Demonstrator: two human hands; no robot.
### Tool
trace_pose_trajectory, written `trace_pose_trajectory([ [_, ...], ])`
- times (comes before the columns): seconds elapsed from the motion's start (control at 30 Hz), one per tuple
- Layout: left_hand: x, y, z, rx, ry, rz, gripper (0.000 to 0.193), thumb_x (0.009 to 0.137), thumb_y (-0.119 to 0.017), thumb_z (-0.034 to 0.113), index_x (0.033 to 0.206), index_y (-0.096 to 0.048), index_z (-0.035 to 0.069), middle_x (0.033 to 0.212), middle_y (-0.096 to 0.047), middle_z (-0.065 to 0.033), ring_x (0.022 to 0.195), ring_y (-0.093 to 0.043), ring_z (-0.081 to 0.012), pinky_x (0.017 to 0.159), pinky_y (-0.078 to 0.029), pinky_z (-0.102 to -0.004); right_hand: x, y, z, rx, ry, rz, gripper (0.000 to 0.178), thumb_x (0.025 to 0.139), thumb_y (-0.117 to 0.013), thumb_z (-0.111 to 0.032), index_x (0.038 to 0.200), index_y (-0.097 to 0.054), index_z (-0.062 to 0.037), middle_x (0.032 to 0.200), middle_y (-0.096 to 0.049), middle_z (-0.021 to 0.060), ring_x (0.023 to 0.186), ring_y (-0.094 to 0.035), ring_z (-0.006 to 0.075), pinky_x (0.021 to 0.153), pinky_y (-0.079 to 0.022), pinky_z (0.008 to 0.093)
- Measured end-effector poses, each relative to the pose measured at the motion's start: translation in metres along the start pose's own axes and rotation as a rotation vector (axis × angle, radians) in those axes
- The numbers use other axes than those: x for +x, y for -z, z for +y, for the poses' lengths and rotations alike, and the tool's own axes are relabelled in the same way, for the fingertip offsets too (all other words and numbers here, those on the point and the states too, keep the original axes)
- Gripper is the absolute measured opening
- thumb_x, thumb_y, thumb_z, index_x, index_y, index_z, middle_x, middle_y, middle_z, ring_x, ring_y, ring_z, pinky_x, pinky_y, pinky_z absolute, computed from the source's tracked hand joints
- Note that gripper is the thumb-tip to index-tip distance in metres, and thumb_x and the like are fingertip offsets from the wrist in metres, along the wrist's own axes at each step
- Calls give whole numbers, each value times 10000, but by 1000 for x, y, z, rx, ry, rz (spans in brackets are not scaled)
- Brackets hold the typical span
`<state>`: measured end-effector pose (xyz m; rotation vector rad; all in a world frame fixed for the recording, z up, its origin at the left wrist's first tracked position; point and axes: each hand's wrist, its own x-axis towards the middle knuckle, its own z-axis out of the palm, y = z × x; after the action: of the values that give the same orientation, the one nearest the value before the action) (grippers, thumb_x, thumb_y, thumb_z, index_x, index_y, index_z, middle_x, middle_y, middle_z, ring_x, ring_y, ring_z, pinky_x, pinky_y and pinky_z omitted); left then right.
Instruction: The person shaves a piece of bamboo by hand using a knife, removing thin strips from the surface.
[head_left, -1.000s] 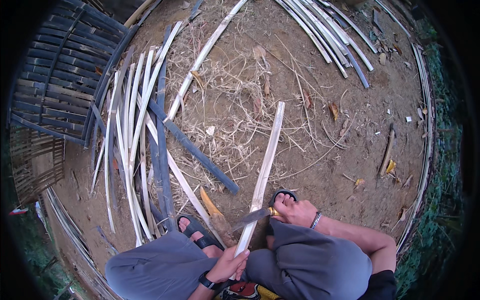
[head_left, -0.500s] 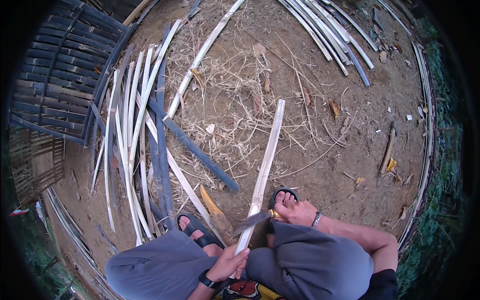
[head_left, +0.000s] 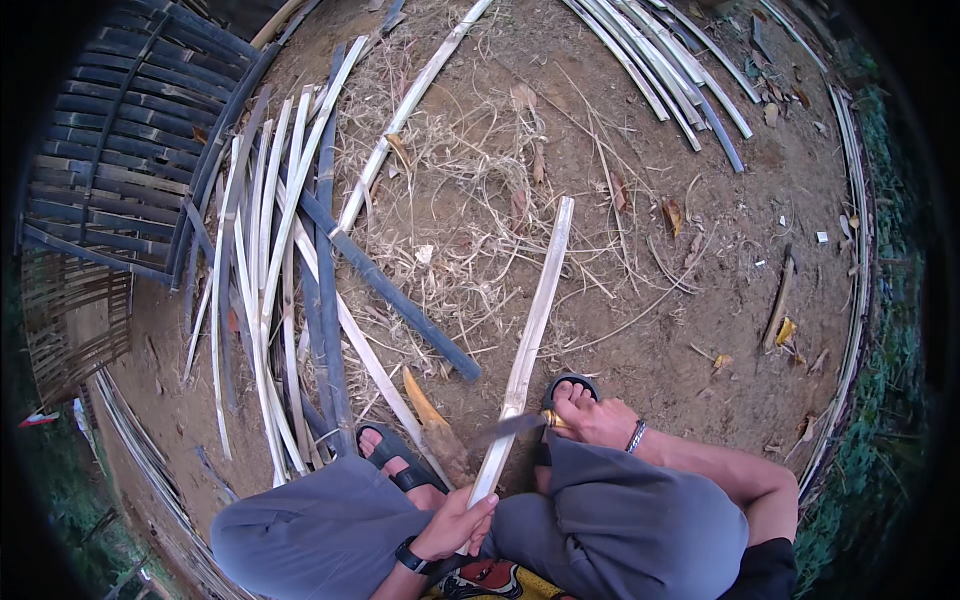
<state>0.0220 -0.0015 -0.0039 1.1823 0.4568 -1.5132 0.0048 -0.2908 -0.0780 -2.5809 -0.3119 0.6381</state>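
Observation:
A long pale bamboo strip (head_left: pixel 538 320) slants up and away from my lap, its far end over the dirt. My left hand (head_left: pixel 455 525), with a dark wristband, is closed round the strip's near end. In my right hand (head_left: pixel 598 422), which wears a bracelet, is the handle of a knife (head_left: pixel 503 430). The knife's dark, blurred blade lies across the strip, ahead of my left hand. A brown wooden piece with a yellowish pointed tip (head_left: pixel 425 400) is on the ground between my sandalled feet, just left of the strip.
Pale and dark bamboo strips (head_left: pixel 275 250) lie heaped at the left, beside a slatted bamboo panel (head_left: pixel 115 140). Curly shavings (head_left: pixel 470 230) cover the dirt ahead. More strips (head_left: pixel 660 60) lie at the far right. A dark blue-grey strip (head_left: pixel 400 300) slants across the shavings.
My right hand and the knife have shifted slightly up and away along the strip, and the blade has turned a little. My left hand keeps its hold, almost still.

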Motion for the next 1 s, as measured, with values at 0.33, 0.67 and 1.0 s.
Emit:
trace_pose_trajectory([
  [0.33, 1, -2, -4, 1, 1, 3, 242, 1021, -455, 255, 935, -449, 29, 558, -447, 6, 387, -456, -79, 346, -398, -221, 6, 8, 4, 103, 11, -15, 308, 974, -475, -347, 965, -397, -49, 682, -626, 205, 575, -640, 375, 489, -520, 461],
  [0.67, 5, -4, -5, 0, -8, 8, 252, 1018, -464, 265, 911, -440, 39, 558, -451, 3, 387, -462, -84, 350, -405, -230, 27, 28, 11, 65, -138, -96, 287, 959, -497, -353, 974, -422, -77, 690, -635, 193, 604, -649, 383, 509, -530, 486],
  [1.0, 7, -8, -7, 18, -28, 7, 258, 1016, -471, 274, 913, -442, 39, 560, -455, 1, 389, -468, -86, 351, -409, -235, 22, 26, 6, 75, -193, -103, 302, 955, -500, -349, 982, -426, -58, 733, -632, 178, 624, -659, 363, 504, -535, 461],
])
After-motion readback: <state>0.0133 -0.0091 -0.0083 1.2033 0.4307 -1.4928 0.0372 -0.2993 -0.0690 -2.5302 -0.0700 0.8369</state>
